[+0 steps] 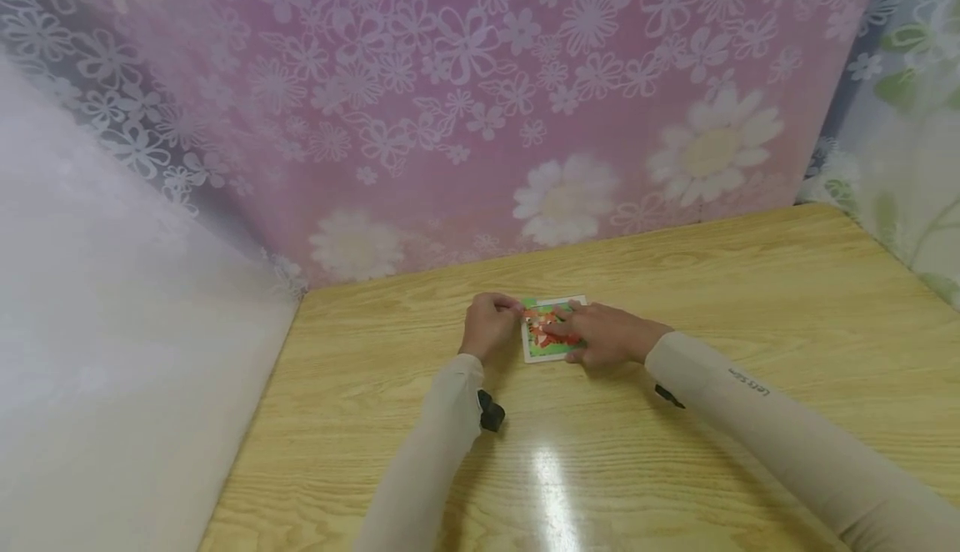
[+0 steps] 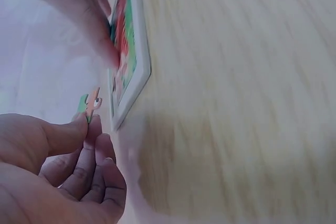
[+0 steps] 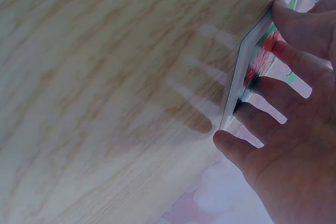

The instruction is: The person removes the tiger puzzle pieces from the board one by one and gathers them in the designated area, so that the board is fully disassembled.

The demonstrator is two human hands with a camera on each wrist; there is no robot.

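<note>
A small jigsaw puzzle (image 1: pixel 543 358) with a white frame and an orange animal on green lies flat on the table. Beside its left edge, my left hand (image 1: pixel 489 324) pinches a puzzle piece (image 2: pixel 91 107), green and orange with a small dark mark, between thumb and index finger. In the left wrist view the piece stands on edge, lifted from the frame. From the right, my right hand (image 1: pixel 611 335) rests on the puzzle with fingers spread over the picture, covering part of it. The right wrist view has its thumb (image 3: pixel 286 17) at one side of the frame.
The wood-grain table (image 1: pixel 637 452) extends around the puzzle on every side. Behind it hangs a pink flowered cloth (image 1: pixel 450 160), with a white wall or sheet (image 1: pixel 112 327) at left and a leafy curtain (image 1: pixel 915 118) at right.
</note>
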